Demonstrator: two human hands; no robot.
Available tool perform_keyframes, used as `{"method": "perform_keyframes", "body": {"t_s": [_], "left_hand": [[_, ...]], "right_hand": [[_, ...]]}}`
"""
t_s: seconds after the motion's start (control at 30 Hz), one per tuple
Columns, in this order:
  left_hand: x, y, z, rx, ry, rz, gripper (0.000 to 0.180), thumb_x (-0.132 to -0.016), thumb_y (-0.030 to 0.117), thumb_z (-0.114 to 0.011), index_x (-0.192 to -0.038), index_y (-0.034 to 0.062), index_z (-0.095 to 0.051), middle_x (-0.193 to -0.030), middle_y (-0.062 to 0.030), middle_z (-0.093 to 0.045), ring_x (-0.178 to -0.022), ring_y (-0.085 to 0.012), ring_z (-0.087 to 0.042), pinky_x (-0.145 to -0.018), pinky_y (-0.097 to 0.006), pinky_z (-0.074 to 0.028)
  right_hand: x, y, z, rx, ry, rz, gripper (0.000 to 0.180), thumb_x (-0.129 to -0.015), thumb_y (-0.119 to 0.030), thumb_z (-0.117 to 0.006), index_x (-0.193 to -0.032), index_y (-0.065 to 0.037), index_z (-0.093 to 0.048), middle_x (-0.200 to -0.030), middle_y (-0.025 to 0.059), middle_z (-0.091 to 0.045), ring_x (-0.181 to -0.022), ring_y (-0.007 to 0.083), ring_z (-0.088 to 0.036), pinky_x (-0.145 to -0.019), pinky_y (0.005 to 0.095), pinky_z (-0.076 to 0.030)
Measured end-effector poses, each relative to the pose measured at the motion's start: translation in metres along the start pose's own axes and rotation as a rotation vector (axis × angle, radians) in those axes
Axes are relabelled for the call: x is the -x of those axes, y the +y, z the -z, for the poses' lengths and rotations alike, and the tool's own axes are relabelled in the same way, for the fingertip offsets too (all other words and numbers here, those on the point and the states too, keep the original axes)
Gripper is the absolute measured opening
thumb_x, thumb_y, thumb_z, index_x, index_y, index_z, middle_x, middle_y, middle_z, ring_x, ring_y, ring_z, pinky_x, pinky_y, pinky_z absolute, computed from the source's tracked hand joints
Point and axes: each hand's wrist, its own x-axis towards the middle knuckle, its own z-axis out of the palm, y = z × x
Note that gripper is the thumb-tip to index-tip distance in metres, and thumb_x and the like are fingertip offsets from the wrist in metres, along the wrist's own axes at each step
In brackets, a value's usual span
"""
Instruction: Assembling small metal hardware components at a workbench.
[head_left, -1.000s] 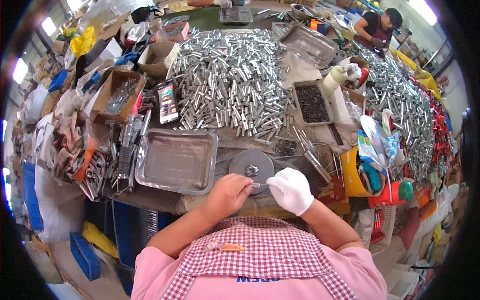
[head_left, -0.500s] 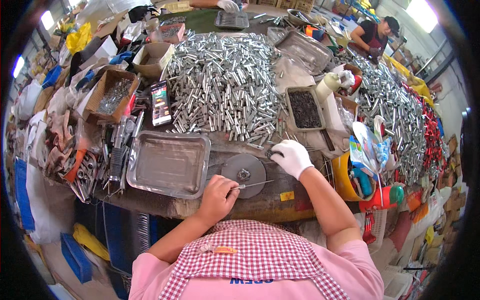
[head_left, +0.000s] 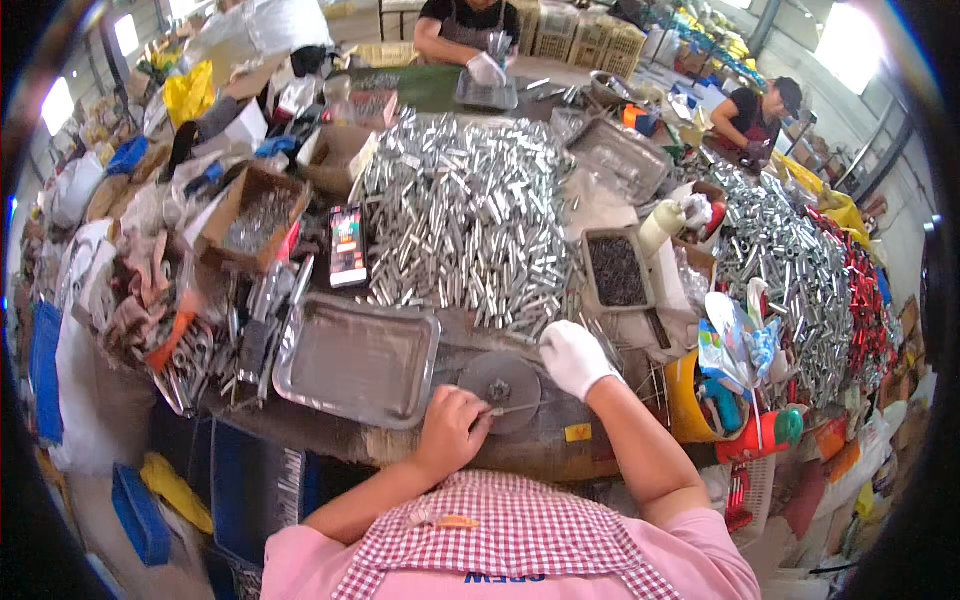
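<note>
My bare left hand (head_left: 455, 425) is closed on a thin metal rod (head_left: 517, 408), with a short silver piece at the rod's near end by the fingertips. The rod reaches right across a round grey disc (head_left: 478, 375) on the bench. A small cluster of metal bits sits at the disc's middle. My right hand (head_left: 578, 360), in a white glove, is beside the near edge of a big heap of short silver metal tubes (head_left: 465, 220). Its fingertips point down and away, so what they hold, if anything, is hidden.
An empty-looking metal tray (head_left: 355, 360) lies left of the disc, with a phone (head_left: 348, 245) behind it. To the right stand a tray of dark small parts (head_left: 617, 270), a white bottle (head_left: 661, 228) and a yellow container (head_left: 690, 400). Two people work across the bench.
The view has shifted, so the bench sits lower and more of the far person shows. The dark bit at my right fingertips no longer shows. My left hand keeps hold of the rod.
</note>
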Motion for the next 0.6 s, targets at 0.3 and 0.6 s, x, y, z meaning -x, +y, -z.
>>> {"method": "perform_keyframes", "body": {"t_s": [0.3, 0.6], "left_hand": [[-0.004, -0.007, -0.010, -0.035, -0.015, 0.046, 0.014, -0.077, 0.012, -0.074, -0.089, 0.0063, -0.070, -0.086, -0.0078, -0.060, -0.088, -0.0300, -0.052, -0.080, -0.041, -0.045], [-0.001, -0.001, -0.008, -0.032, -0.029, 0.047, 0.017, -0.072, 0.007, -0.077, -0.089, 0.0059, -0.073, -0.084, -0.0060, -0.062, -0.085, -0.0288, -0.053, -0.078, -0.040, -0.045]], "right_hand": [[0.076, -0.033, -0.017, -0.448, 0.175, 0.197, 0.020, -0.078, 0.000, -0.071, -0.098, -0.003, -0.070, -0.088, 0.0126, -0.068, -0.081, 0.0300, -0.067, -0.073, 0.0355, -0.053], [0.062, -0.051, -0.043, -0.159, 0.301, 0.384, 0.013, -0.066, -0.012, -0.075, -0.078, -0.014, -0.070, -0.083, 0.0013, -0.065, -0.080, 0.0241, -0.061, -0.072, 0.0364, -0.050]]}}
